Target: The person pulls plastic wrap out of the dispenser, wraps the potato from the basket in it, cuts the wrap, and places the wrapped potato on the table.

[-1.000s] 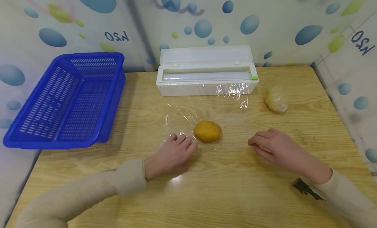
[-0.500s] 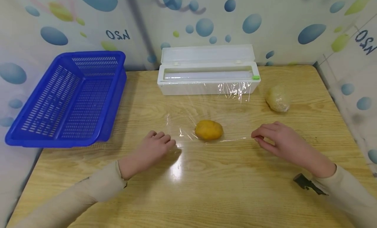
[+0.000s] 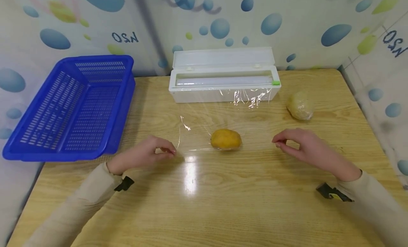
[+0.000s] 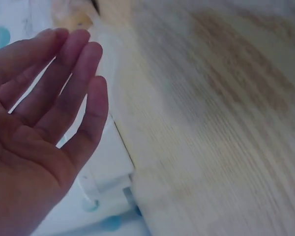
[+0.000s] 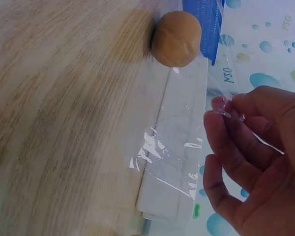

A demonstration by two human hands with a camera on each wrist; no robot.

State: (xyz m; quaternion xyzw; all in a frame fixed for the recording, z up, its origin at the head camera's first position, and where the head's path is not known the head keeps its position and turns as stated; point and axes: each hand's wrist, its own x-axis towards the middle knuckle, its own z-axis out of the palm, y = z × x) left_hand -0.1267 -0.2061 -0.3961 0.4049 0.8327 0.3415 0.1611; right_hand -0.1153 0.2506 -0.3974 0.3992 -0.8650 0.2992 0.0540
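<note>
A yellow-brown potato (image 3: 226,139) lies mid-table, with clear cling film (image 3: 194,132) around it. The film runs back to a white dispenser box (image 3: 220,95) whose lid stands up. Left of the potato, my left hand (image 3: 145,152) pinches the near left corner of the film between thumb and fingertips. My right hand (image 3: 301,142) holds the near right corner; the right wrist view shows film bunched between thumb and fingers (image 5: 216,125). Whether the film passes over or under the potato is hard to tell.
A blue plastic basket (image 3: 109,133) stands at the left of the wooden table (image 3: 204,211). A pale round item wrapped in film (image 3: 300,106) sits at the back right. Patterned walls (image 3: 220,13) close off the back and right sides.
My left hand has moved left from beside the potato and now pinches the film's left corner. The film's near edge has straightened. The right hand has stayed nearly in place.
</note>
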